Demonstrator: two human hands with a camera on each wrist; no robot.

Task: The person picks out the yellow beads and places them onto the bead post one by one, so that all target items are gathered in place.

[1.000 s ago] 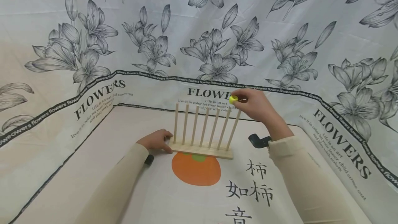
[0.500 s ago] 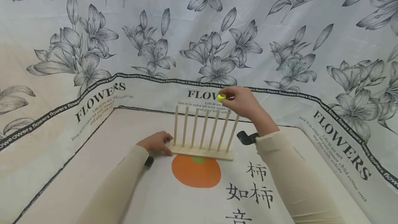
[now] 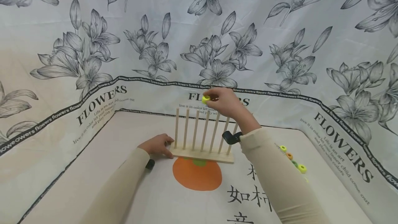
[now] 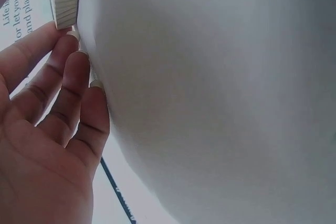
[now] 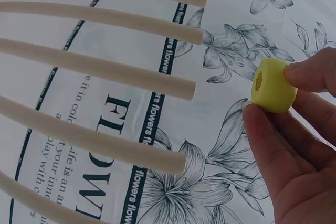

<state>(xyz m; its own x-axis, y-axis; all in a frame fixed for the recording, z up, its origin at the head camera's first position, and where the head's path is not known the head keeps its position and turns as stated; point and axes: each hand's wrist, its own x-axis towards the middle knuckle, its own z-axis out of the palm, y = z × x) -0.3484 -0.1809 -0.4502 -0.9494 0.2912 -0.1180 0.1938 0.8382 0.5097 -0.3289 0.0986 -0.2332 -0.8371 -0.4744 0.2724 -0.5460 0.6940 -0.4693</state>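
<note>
A yellow bead [image 5: 273, 86] with a hole is pinched between thumb and fingertips of my right hand [image 3: 222, 103]. That hand holds it above the tops of the pegs, apart from them. The wooden peg stand [image 3: 202, 155] has a flat base and a row of several upright pegs; my right forearm partly covers those at the right end. My left hand [image 3: 157, 145] grips the left end of the base, thumb in front and fingers behind. In the left wrist view its fingertips touch the end of the base [image 4: 66, 1].
Several yellow, orange and green beads [image 3: 289, 156] lie in a line on the table to the right, partly behind my right sleeve [image 3: 280, 172]. A printed cloth with an orange persimmon [image 3: 197, 174] covers the table. Flower-printed fabric [image 3: 217, 51] hangs behind and at the sides.
My right hand has carried the yellow bead leftward above the pegs, from the right end toward the middle. Beads at the right have come into sight from behind the sleeve. My left hand stays put.
</note>
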